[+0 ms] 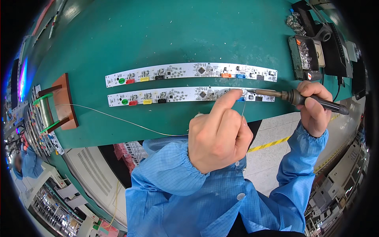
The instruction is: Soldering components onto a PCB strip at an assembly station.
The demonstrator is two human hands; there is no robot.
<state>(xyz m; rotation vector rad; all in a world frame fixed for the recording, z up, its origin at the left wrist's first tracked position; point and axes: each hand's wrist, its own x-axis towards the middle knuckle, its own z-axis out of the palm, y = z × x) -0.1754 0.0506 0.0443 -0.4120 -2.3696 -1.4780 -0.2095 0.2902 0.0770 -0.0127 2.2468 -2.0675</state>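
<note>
Two long, slightly curved white circuit boards lie parallel on a green mat: an upper board and a lower board. Both carry chips and small coloured connectors. My left hand is closed on thin solder wire, its index fingertip at the lower board near a blue connector. A short end of wire rises from the fingers toward that spot. In my right hand is a soldering iron, its tip at the lower board's right part, beside my left index finger. That fingertip partly hides the connectors there.
A solder spool on a brown stand feeds the wire from the left. At right are an open metal box of small parts and black equipment. More boards are stacked at far left. The green table's front edge runs below my hands.
</note>
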